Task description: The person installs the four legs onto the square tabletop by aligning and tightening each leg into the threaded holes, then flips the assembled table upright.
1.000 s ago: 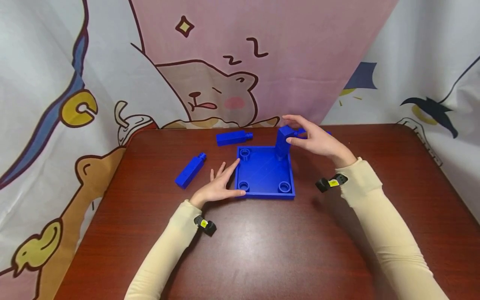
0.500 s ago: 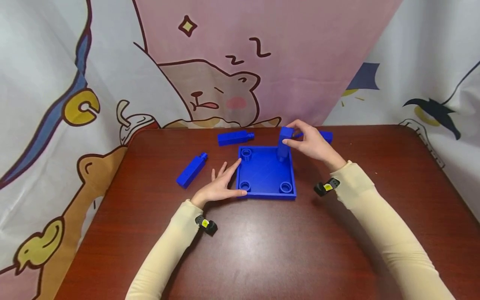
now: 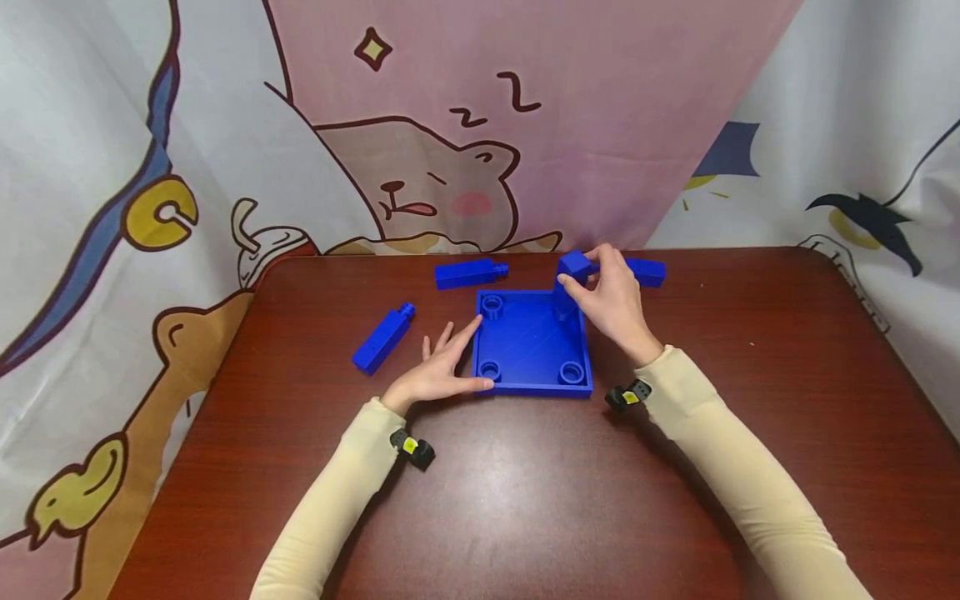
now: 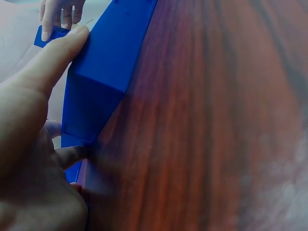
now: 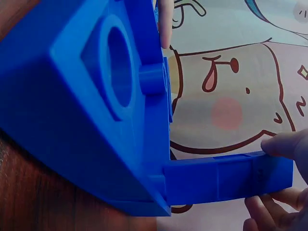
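Observation:
In the head view, a blue square tabletop [image 3: 525, 346] lies underside up, with a raised rim and round corner sockets. My left hand [image 3: 431, 379] rests on its near-left corner, thumb on the front edge and fingers spread along the left side. At the far-right corner my right hand [image 3: 611, 304] grips the upper end of a blue square table leg [image 3: 573, 267]. That leg [image 5: 207, 178] stands upright on the corner, as the right wrist view also shows, with thumb and fingers on opposite faces. Its lower joint is partly hidden.
Two loose blue legs lie left of the tabletop: a far leg [image 3: 467, 273] and a nearer, slanted leg [image 3: 382, 340]. Behind my right hand lies another leg [image 3: 647, 272], partly covered. A printed curtain [image 3: 585, 125] hangs at the brown table's [image 3: 510, 500] far edge.
My right hand has turned around the leg, its wrist swinging left and closer to the tabletop. The leg's top faces have rotated slightly. My left hand stays in place.

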